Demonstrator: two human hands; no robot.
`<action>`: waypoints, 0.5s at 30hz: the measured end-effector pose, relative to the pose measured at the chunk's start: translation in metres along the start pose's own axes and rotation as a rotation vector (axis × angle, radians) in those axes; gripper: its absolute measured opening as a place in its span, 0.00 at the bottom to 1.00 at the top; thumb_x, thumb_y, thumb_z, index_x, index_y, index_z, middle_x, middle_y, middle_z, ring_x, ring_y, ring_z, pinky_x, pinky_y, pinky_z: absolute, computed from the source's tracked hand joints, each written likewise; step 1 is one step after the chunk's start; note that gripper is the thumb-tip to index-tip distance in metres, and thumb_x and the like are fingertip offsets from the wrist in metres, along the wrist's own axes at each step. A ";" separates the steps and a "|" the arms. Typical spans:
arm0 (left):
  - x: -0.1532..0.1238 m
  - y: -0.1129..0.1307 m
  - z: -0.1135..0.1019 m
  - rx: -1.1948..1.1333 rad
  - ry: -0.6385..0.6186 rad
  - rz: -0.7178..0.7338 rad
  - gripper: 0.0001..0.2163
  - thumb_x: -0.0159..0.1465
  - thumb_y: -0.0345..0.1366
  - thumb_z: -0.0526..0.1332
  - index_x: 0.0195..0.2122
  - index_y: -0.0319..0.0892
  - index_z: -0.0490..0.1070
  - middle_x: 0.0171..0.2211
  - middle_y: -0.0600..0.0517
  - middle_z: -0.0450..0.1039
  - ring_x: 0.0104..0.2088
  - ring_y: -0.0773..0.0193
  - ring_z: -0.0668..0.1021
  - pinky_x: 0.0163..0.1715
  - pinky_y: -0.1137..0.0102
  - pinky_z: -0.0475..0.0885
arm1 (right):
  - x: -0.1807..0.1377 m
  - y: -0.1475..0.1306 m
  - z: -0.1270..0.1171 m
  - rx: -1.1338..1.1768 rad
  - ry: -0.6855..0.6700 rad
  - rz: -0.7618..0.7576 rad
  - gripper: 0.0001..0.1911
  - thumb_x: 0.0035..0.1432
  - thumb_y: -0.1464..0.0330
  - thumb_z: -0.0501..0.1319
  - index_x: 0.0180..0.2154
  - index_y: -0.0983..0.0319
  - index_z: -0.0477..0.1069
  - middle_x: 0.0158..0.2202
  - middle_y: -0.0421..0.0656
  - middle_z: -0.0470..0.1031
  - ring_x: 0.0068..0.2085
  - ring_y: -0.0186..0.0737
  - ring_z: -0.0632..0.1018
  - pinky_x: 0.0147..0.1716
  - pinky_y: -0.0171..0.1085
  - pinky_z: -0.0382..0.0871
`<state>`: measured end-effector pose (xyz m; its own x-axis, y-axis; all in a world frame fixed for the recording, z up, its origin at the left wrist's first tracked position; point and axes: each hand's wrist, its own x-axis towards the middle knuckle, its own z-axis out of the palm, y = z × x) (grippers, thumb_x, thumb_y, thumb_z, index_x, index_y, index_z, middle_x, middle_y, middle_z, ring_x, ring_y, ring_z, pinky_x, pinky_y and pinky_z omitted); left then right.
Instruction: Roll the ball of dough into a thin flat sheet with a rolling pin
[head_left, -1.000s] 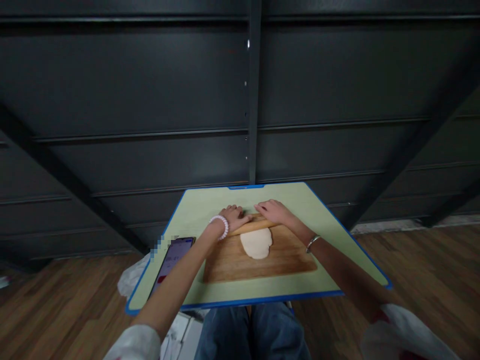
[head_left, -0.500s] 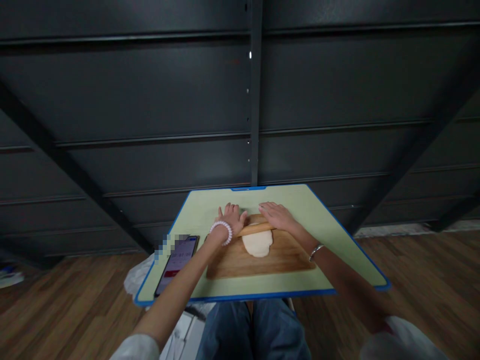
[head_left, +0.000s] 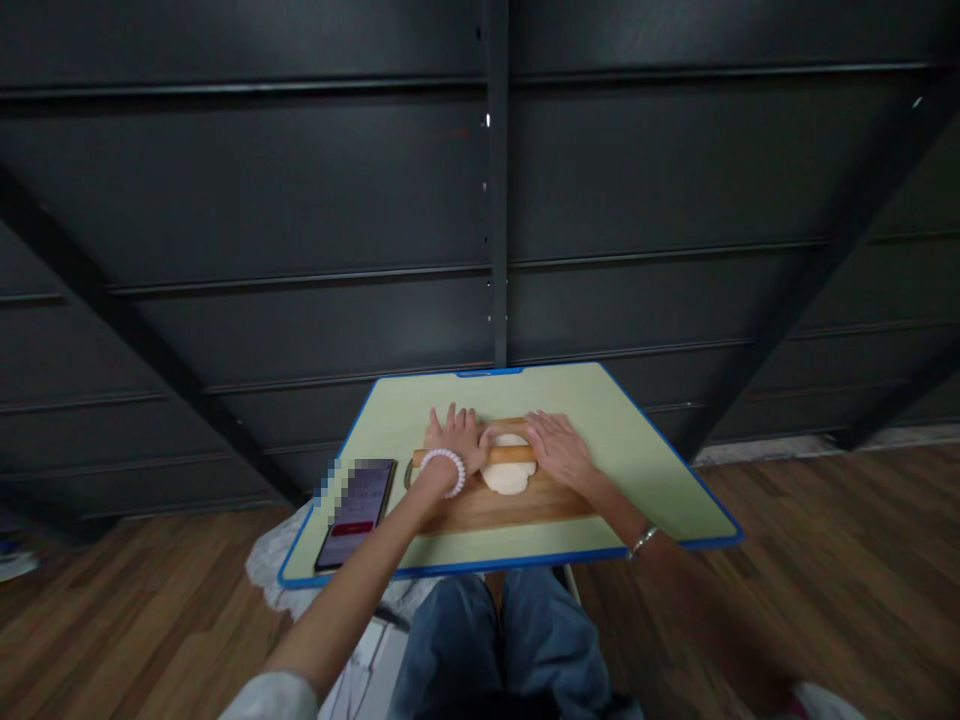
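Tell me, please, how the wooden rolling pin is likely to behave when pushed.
The rolling pin will probably roll readily, as it looks slim and rounded. It seems stiff, lying straight across the dough. The dough beneath may drag on it slightly.

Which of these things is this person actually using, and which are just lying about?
In use:
- rolling pin, across the dough, under the left hand and right hand
- dough
- board, beneath the dough
- table

Lying about:
- phone, left on the table
- crumpled white material, beside the table
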<state>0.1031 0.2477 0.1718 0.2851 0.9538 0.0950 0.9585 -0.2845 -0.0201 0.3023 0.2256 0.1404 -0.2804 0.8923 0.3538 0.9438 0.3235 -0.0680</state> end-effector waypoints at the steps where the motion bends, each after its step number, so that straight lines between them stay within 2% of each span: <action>1: -0.004 0.001 0.000 0.013 0.042 0.011 0.30 0.66 0.47 0.37 0.61 0.32 0.55 0.61 0.41 0.56 0.64 0.47 0.50 0.60 0.43 0.37 | -0.004 -0.001 -0.001 0.015 0.006 0.002 0.28 0.67 0.65 0.35 0.57 0.70 0.62 0.58 0.51 0.65 0.61 0.44 0.62 0.60 0.47 0.51; 6: -0.025 0.005 0.007 0.045 0.211 0.079 0.26 0.66 0.43 0.40 0.57 0.34 0.61 0.57 0.41 0.64 0.63 0.50 0.55 0.61 0.48 0.35 | -0.029 -0.007 -0.004 0.064 0.056 -0.007 0.26 0.66 0.65 0.39 0.59 0.69 0.59 0.60 0.50 0.62 0.61 0.41 0.60 0.60 0.43 0.53; 9: -0.040 0.005 0.011 0.038 0.276 0.118 0.24 0.66 0.43 0.41 0.56 0.36 0.63 0.57 0.42 0.64 0.62 0.50 0.56 0.62 0.50 0.37 | -0.048 -0.013 -0.006 0.060 0.067 -0.041 0.25 0.65 0.67 0.41 0.60 0.68 0.57 0.61 0.50 0.60 0.62 0.42 0.58 0.61 0.45 0.52; 15: -0.068 0.005 0.013 0.030 0.264 0.161 0.24 0.67 0.45 0.41 0.58 0.39 0.62 0.60 0.45 0.59 0.62 0.50 0.56 0.61 0.51 0.44 | -0.080 -0.027 -0.016 0.040 0.073 -0.069 0.26 0.64 0.67 0.43 0.61 0.71 0.55 0.63 0.52 0.55 0.63 0.43 0.56 0.61 0.45 0.50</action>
<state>0.0886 0.1832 0.1526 0.4252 0.8375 0.3431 0.9021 -0.4231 -0.0851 0.3019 0.1404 0.1284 -0.3294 0.8428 0.4257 0.9147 0.3967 -0.0776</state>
